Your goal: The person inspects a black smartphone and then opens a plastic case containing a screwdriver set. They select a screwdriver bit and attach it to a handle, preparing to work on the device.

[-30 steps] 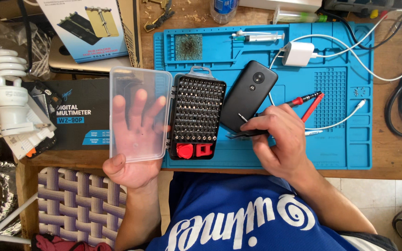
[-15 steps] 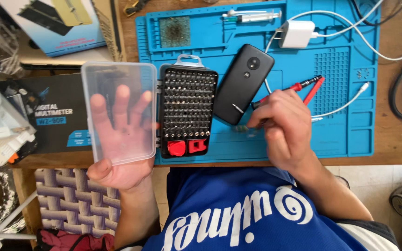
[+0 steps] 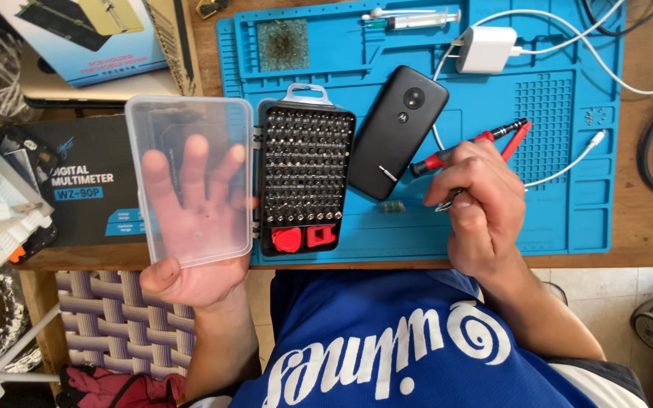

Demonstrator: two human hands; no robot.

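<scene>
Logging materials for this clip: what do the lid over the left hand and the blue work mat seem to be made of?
The lid looks like clear, slightly frosted hard plastic: the left hand shows through it. The blue work mat looks like matte silicone or rubber, judging by its moulded compartments and dull surface, though that is not certain.

Likely a home electronics repair bench, blue silicone work mat [image 3: 568, 227] on wooden table [image 3: 644, 219], screwdriver bit set [image 3: 304, 177], multimeter box [image 3: 77, 189], syringe [image 3: 413, 19]
</scene>
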